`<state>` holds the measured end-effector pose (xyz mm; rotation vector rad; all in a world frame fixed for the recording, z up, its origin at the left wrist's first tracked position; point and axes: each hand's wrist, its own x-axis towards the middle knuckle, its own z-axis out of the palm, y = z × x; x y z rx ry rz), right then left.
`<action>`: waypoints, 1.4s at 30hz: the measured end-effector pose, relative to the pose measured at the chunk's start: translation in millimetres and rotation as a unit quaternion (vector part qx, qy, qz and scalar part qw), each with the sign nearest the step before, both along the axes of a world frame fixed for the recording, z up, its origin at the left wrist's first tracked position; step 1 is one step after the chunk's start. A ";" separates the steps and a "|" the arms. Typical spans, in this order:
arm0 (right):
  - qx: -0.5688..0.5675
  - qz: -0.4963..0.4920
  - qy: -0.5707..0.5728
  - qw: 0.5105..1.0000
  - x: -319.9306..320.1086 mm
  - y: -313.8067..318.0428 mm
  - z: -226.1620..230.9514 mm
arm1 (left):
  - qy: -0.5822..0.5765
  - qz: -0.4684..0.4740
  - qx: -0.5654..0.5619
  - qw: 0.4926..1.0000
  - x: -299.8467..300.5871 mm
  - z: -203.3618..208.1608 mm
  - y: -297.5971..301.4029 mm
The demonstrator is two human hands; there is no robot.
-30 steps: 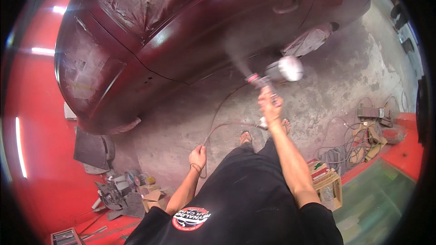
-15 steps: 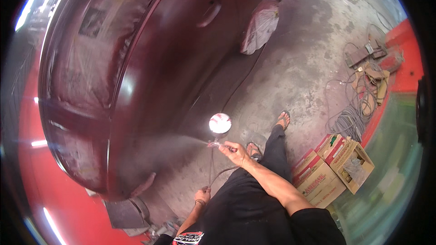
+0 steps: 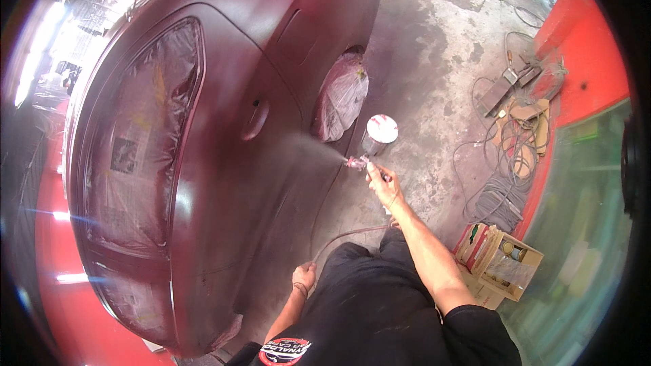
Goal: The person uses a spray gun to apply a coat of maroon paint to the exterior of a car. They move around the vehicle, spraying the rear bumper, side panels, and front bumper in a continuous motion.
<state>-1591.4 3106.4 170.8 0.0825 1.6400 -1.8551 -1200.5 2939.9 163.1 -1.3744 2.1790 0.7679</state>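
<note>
My right hand (image 3: 384, 186) is closed round a spray gun (image 3: 358, 163), with a white-topped cup (image 3: 382, 129) on it. A pale mist leaves the nozzle toward the side of a dark maroon car (image 3: 224, 183), just below its door handle (image 3: 255, 120). The gun stays apart from the panel. Lower down, my left hand (image 3: 304, 276) grips a thin hose (image 3: 347, 233) that runs over toward the gun side. Clear plastic sheeting covers the car's side window (image 3: 152, 122), and the wheel (image 3: 344, 95) is wrapped in similar film.
Cardboard boxes (image 3: 498, 264) stand on the concrete floor (image 3: 434, 115) to my right. Beyond them, a coiled cable (image 3: 502, 200) and tangled cords lie by a red wall (image 3: 586, 54) with tools and scraps. Part of the hose trails along the car's lower edge.
I have moved forward along the car, closer to the wrapped wheel. My right hand has carried the spraying gun forward with it; my left hand still holds the hose.
</note>
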 end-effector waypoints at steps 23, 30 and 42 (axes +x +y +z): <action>0.053 -0.119 0.062 0.990 -429.7 51.2 90.3 | 0.050 0.029 0.171 0.984 -361.7 -77.7 -40.5; 0.005 -0.184 0.066 0.981 -576.2 71.3 97.6 | 0.037 -0.063 0.147 0.986 -492.3 -38.9 -18.5; 0.028 -0.063 0.046 0.997 -635.1 119.5 -15.1 | -0.226 -0.218 0.088 0.945 -722.5 -14.2 97.3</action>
